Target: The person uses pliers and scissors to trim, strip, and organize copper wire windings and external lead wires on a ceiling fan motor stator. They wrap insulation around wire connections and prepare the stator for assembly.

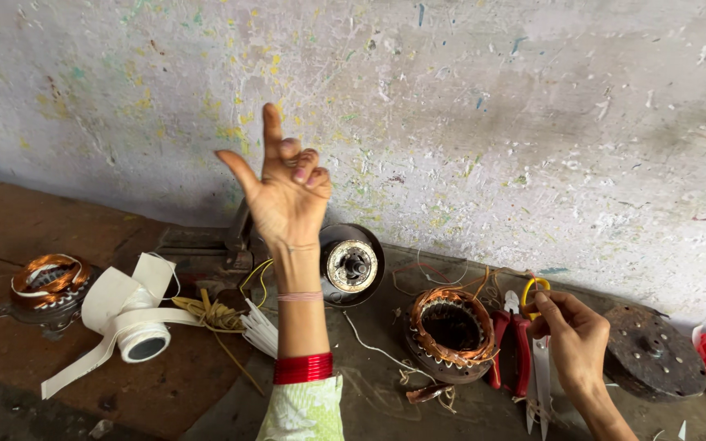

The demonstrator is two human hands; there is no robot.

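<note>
While the left hand [288, 192] lifts half-curled and empty — right hand [569, 335] pinching yellow-handled scissors [535, 296].

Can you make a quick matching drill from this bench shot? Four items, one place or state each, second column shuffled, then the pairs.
Column one:
1. left hand
2. right hand
3. white tape roll
4. copper-wound stator

Column two:
A. lies on the bench at the left, strip trailing loose
B. raised in front of the wall, index finger up
C. sits on the bench between the two forearms
D. low at the right, pinching a yellow scissor handle

Pairs: 1-B, 2-D, 3-A, 4-C
</note>
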